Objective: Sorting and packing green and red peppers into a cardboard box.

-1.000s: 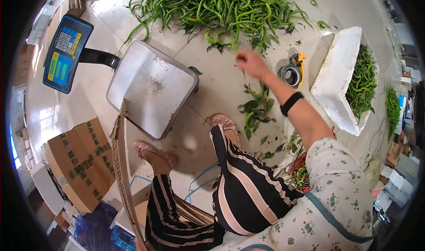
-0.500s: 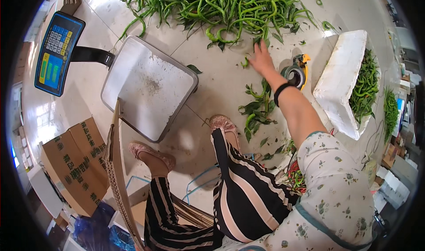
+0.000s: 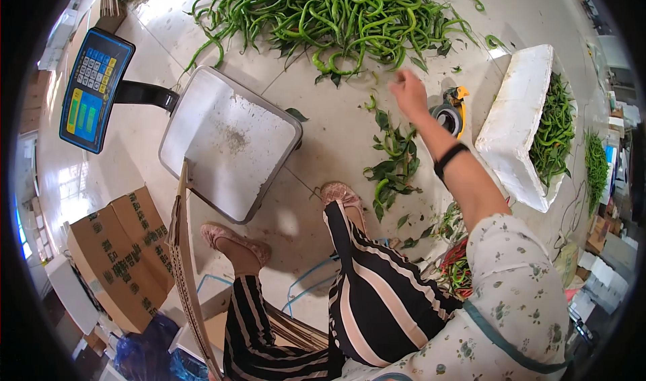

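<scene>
My right hand (image 3: 409, 93) is in the air just below the big pile of green chili peppers (image 3: 330, 18) on the floor. Its fingers are loosely bent, slightly blurred, and nothing shows in them. Beneath and left of the hand lies a scatter of dark leaves with a few peppers (image 3: 393, 159). Close by the wrist is a tape dispenser (image 3: 447, 115), yellow and dark, with a roll in it. My left hand does not show. An upright cardboard sheet (image 3: 180, 253) runs from the lower edge up to the scale's near side.
A platform scale (image 3: 232, 139) with a keypad display (image 3: 94, 92) stands left. A white foam box (image 3: 515, 105) of green peppers lies tipped at right. Several red and green peppers (image 3: 459, 273) are beside my right leg. A brown carton (image 3: 121, 260) sits at lower left.
My right hand has drawn back from the pile's lower edge, slightly right and nearer. The dark leaf at its fingertips is gone from there; a leaf now lies at the top of the leaf scatter.
</scene>
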The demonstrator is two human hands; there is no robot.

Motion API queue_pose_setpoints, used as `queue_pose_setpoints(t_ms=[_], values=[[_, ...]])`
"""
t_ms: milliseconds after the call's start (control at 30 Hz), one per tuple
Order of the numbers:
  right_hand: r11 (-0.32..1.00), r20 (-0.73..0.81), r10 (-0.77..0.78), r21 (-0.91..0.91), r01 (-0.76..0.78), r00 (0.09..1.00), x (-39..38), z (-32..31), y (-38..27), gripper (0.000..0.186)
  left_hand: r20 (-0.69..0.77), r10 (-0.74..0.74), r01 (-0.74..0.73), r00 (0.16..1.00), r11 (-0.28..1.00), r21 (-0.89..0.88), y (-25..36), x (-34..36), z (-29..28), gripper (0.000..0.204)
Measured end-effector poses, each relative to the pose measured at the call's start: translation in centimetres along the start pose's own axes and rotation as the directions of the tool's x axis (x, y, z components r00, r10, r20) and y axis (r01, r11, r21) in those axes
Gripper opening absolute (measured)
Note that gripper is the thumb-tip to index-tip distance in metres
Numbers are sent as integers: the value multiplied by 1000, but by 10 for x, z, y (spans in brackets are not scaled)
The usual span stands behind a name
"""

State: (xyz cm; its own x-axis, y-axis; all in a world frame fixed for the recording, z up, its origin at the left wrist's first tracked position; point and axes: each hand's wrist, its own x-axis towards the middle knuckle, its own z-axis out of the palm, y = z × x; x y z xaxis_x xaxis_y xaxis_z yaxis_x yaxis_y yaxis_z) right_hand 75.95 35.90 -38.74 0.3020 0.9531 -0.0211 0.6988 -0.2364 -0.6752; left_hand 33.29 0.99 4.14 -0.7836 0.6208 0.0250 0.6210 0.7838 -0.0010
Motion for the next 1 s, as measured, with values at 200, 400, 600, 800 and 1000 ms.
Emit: queue_pose_setpoints(t_ms=[200, 400, 600, 800, 1000], values=[[980, 54, 181, -90, -176, 982, 118, 40, 16, 28, -29, 134, -137, 991, 977, -166, 16, 1, 1, 30], [917, 105, 40, 390, -78, 994, 140, -43, -82, 17, -19, 102, -103, 995, 987, -127, 14, 0, -3, 29], [801, 108, -57, 599, -19, 993, 124, -151, -126, 20, -13, 88, -89, 996, 986, -142, 16, 0, -3, 28], [582, 437, -109, 756, -299, 893, 64, -168, -50, 28, -38, 141, -144, 989, 987, -73, 2, -1, -2, 30], [817, 764, 334, 59, -574, 553, 15, -118, 4, 29, -9, 20, -21, 1000, 979, -201, 19, -4, -2, 31]])
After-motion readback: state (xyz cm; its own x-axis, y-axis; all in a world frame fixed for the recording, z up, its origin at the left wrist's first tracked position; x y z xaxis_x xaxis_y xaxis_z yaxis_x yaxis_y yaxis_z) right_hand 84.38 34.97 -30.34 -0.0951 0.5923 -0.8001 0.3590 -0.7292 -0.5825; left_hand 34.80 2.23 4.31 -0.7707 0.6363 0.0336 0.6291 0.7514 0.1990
